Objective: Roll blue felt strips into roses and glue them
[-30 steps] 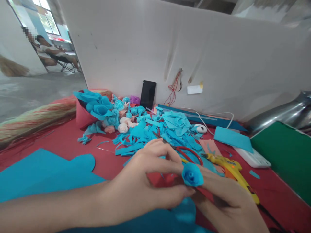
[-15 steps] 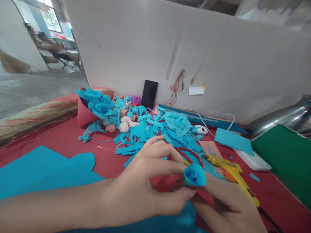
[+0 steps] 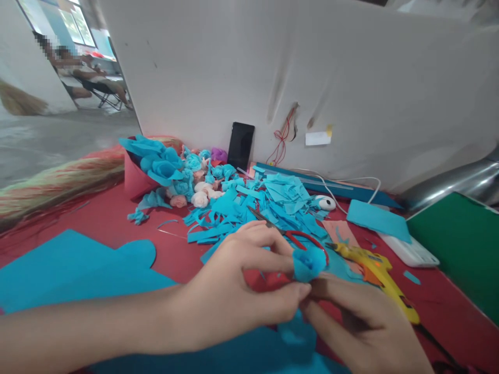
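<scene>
A small blue paper flower [image 3: 309,264] is pinched between my two hands over the red tabletop. My left hand [image 3: 237,285] has its forefinger and thumb at the flower's left side and base, the fingers closed. From the right, my right hand [image 3: 362,322] grips the flower's underside; its fingertips are partly hidden. A strip of blue paper [image 3: 298,332] hangs below the flower. Behind the hands lie red-handled scissors [image 3: 307,239], their blades pointing left over blue paper scraps. To the right, a yellow glue gun [image 3: 376,267] lies on its side with a small orange light.
Several blue paper strips [image 3: 284,195] are heaped at the table's middle. A red cone of blue flowers [image 3: 138,179] and small roses [image 3: 200,197] lie left. Blue sheets [image 3: 78,270] cover the left front. A phone [image 3: 240,145] leans on the wall; a green board [image 3: 460,254] stands right.
The flower has tilted, so its spiral centre shows less and its side shows more. Both hands stay close together on it. The view has shifted slightly.
</scene>
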`<state>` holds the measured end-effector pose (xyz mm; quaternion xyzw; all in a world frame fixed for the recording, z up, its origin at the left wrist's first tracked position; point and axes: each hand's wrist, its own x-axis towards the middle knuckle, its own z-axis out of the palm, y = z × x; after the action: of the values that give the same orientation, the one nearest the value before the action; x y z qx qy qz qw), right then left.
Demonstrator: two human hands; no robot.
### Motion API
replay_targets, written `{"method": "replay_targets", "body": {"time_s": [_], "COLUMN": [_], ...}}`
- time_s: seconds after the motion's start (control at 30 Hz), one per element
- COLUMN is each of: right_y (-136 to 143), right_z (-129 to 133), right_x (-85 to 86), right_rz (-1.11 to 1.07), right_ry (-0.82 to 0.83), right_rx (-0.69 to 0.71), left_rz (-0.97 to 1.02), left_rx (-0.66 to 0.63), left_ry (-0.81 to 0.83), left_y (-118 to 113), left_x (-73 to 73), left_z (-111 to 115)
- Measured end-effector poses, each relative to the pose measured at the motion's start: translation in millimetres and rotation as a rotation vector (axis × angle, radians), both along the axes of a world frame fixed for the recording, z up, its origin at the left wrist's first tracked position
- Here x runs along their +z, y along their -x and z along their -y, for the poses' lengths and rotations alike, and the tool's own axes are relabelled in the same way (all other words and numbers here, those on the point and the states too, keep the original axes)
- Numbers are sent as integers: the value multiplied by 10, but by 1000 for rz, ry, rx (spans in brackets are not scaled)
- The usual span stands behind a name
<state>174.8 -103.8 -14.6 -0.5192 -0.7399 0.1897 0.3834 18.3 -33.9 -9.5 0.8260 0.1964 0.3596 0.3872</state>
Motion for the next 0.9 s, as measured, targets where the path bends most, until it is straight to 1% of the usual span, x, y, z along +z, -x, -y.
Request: {"method": "replay_targets", "body": {"time_s": [0.1, 0.23, 0.3, 0.33, 0.43, 0.5, 0.6, 0.73, 0.83, 0.87, 0.9], "right_y": [50, 134, 145, 142, 114, 98, 82, 59, 26, 6, -20], "right_z": [14, 37, 43, 44, 49, 54, 51, 3, -32, -35, -33], "right_x": [-3, -31, -47, -56, -83, -103, -131, -140, -115, -102, -87], "right_rz": [-152, -485, -589, -611, -547, -502, -456, -376, -324, -302, -280], "right_ry": [110, 327, 420, 439, 421, 380, 344, 348, 334, 312, 270], "right_rx": [-57, -224, -243, -243, -175, -171, -196, -74, -9, -36, -95], "left_rz": [30, 42, 34, 38, 54, 57, 57, 66, 106, 111, 108], "left_rx": [-2, -65, -75, -70, -56, -87, -123, -116, -34, -2, 23], "left_ry": [77, 304, 369, 369, 295, 263, 288, 320, 349, 353, 347], "left_y": [-13, -45, -54, -56, -65, -75, -88, -84, -60, -48, -33], "left_x": [-15, -38, -54, -64, -97, -115, -132, -145, -124, -108, -90], "left_z": [-6, -3, 11, 19, 31, 28, 22, 31, 19, 5, -14]}}
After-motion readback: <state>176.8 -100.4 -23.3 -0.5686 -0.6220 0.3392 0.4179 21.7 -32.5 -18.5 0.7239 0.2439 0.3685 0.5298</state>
